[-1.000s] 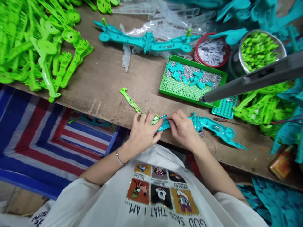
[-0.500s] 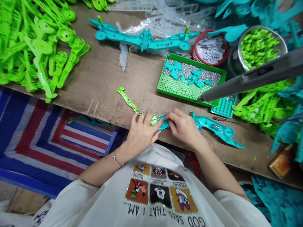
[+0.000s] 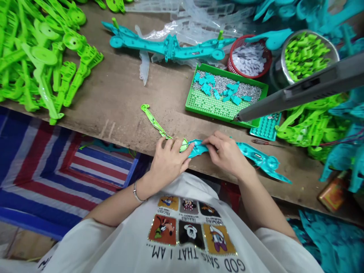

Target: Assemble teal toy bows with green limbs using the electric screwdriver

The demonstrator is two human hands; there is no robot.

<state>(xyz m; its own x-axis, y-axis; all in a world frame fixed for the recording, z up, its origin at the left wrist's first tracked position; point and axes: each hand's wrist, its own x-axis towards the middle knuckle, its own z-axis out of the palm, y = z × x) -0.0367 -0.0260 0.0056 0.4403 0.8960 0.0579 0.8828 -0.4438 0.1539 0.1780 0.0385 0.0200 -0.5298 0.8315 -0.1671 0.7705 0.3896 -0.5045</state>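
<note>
A long teal plastic shell half (image 3: 257, 155) lies along the table's front edge, its open side up, with thin wires in it. At its left end a narrow lime-green plastic piece (image 3: 153, 122) joins or overlaps it and angles off to the upper left. My left hand (image 3: 169, 161) is closed over that meeting point, fingers on the green piece and thumb on the teal shell. Over the shell's middle, my right hand (image 3: 226, 153) pinches with thumb and forefinger; what lies between the tips is too small to make out.
A dark-handled electric screwdriver (image 3: 295, 89) slants in over a green tray (image 3: 190, 104) of screws and teal bits. A screwdriver (image 3: 261, 142) lies right of my hands. Behind are a red basket (image 3: 250, 76), a metal bowl (image 3: 284, 66) and another teal shell (image 3: 153, 44). Green parts (image 3: 42, 57) pile left.
My right hand has moved a little right along the teal shell, away from my left thumb, baring more of the shell. My left hand stays on the joint. The view has shifted slightly.
</note>
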